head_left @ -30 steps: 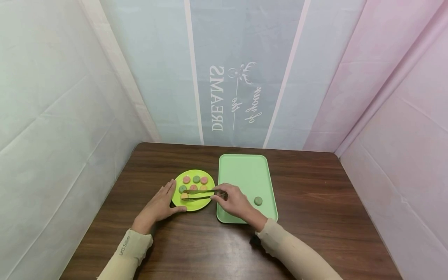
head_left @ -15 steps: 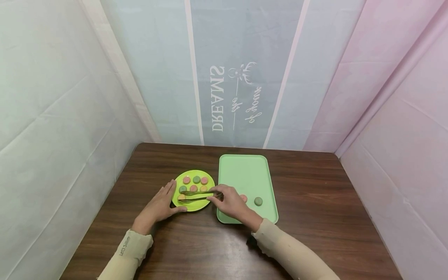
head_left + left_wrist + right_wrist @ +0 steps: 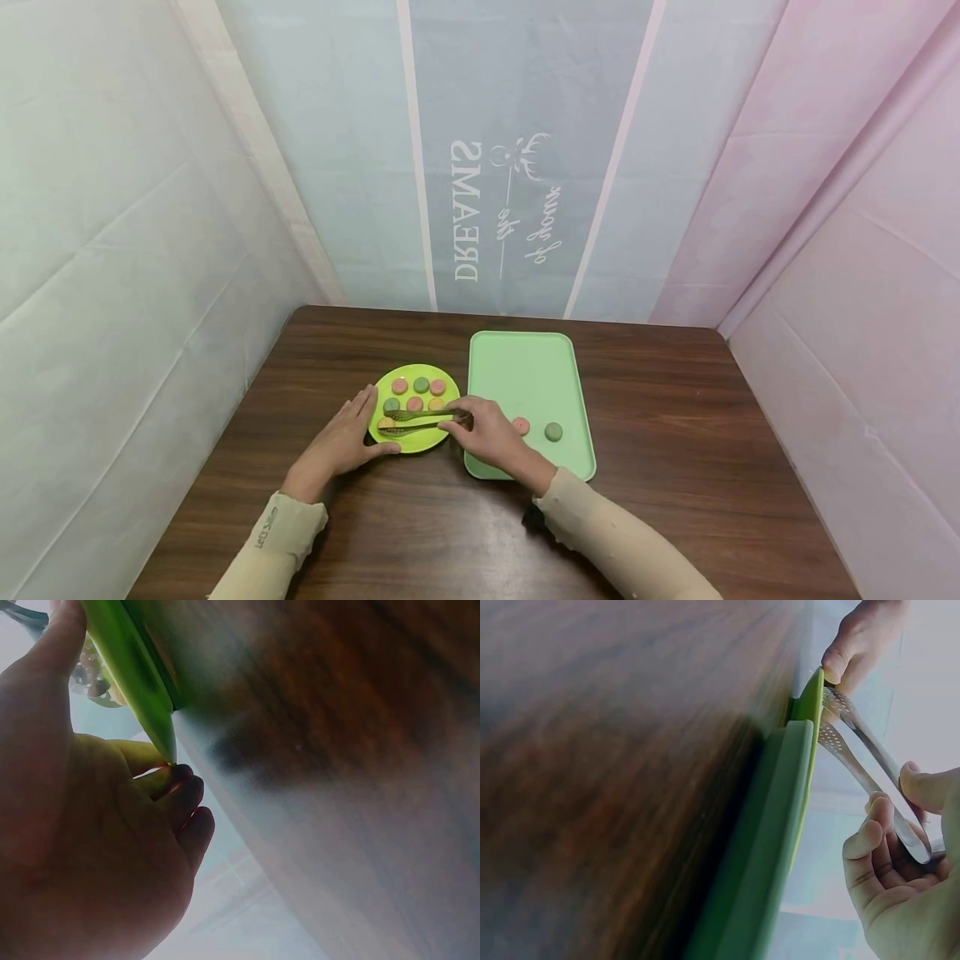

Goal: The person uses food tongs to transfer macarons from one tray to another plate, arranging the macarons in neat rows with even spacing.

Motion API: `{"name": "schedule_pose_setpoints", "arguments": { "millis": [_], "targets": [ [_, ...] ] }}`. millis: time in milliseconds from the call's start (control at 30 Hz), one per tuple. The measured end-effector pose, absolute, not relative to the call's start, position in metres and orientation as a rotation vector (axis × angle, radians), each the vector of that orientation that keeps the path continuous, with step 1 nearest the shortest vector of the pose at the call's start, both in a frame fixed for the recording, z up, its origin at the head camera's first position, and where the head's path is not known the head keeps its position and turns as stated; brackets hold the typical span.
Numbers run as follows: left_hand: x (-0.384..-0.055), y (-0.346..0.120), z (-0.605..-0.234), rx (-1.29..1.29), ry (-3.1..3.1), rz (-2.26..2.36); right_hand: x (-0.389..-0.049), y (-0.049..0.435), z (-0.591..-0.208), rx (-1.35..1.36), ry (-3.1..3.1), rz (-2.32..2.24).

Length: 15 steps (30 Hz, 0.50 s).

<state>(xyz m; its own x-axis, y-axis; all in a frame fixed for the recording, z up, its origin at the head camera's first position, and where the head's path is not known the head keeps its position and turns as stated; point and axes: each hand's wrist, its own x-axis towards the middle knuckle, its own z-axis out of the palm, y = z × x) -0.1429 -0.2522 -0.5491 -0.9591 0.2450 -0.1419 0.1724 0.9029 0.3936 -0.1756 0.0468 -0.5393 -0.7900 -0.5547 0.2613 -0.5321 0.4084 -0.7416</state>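
Note:
My left hand holds the left rim of the bright lime-green plate, thumb along the near edge and fingers along the far left side. Several pink, green and yellow macarons sit on this plate. My right hand grips metal tongs between thumb and fingers. The perforated tips of the tongs stand apart over the plate. Between those tips, near the plate's front left rim, lies a yellow macaron. My right hand hovers over the left part of a pale green tray.
On the tray, a pink macaron and a green macaron lie to the right of my right hand. Plate and tray stand side by side on a dark wooden table. Fabric walls rise at the back and both sides.
My right hand and the tongs have moved slightly left, their tips spreading wider. The yellow macaron now lies further left on the plate. The tray's pink macaron has come into view.

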Motion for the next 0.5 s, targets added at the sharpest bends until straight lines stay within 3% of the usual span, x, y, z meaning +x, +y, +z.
{"name": "schedule_pose_setpoints", "arguments": {
  "millis": [500],
  "targets": [
    [-0.1425,-0.2512,-0.5407,0.312,2.866,0.584,-0.1775,0.0410,-0.5373,-0.994,2.584,-1.391]
  ]
}}
